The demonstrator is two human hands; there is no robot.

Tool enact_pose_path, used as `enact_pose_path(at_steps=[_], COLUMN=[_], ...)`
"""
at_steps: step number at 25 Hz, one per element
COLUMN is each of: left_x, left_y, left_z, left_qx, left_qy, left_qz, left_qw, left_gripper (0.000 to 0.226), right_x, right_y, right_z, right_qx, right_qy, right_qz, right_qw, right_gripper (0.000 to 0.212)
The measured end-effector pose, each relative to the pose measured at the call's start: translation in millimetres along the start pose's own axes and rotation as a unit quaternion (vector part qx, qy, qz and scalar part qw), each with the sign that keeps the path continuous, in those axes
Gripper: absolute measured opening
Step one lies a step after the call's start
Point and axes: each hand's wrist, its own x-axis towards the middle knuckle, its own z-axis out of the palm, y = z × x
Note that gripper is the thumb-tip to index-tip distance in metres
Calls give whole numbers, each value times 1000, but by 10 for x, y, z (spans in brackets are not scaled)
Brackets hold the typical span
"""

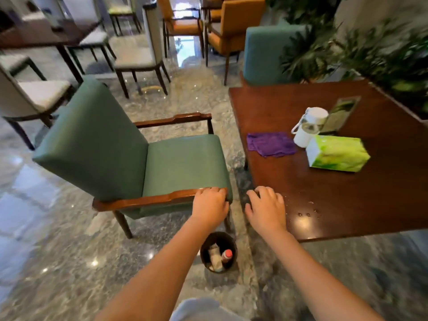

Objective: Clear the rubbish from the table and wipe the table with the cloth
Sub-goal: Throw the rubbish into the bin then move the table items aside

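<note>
A dark wooden table (289,179) fills the right side. On it lie a purple cloth (269,144), a white bottle (309,126) and a green tissue pack (337,153). Water drops (305,213) dot the near part of the table. My right hand (266,208) rests palm down at the table's near left corner, fingers spread, holding nothing. My left hand (209,205) lies on the wooden armrest of a green chair (129,149), fingers curled over its end. A small dark bin (203,253) on the floor below my hands holds crumpled paper and a red-capped bottle.
A dark menu stand (340,115) stands behind the bottle. Green plants (370,54) line the table's far right side. Another green chair (264,54) sits at the table's far end. More chairs and tables stand across the marble floor (58,251).
</note>
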Motion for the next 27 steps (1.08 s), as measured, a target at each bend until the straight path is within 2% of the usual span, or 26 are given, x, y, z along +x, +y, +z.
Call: enact_pose_path(at_steps=[5,14,19,22,27], left_x=[308,1103,1429,1598,1829], left_y=[745,2026,2372,2615,3088], left_z=[55,479,603,675,904], left_qx=[-11,-96,-73,-84,-107], left_qy=[16,31,20,22,12], left_qz=[24,27,95,99,126], left_qw=[1000,994,993,991,986], left_gripper=[26,31,35,34,34], right_x=[1,157,221,164,298], right_y=[779,2538,3123,3448,3933], right_z=[-199,-340,-321,-365,-322], right_qx=[12,4,3,-6,-20], right_qy=[37,7,-1,7,1], right_qz=[39,89,162,209,181], right_qw=[998,996,987,978,983], right_gripper=[27,31,36,37,37])
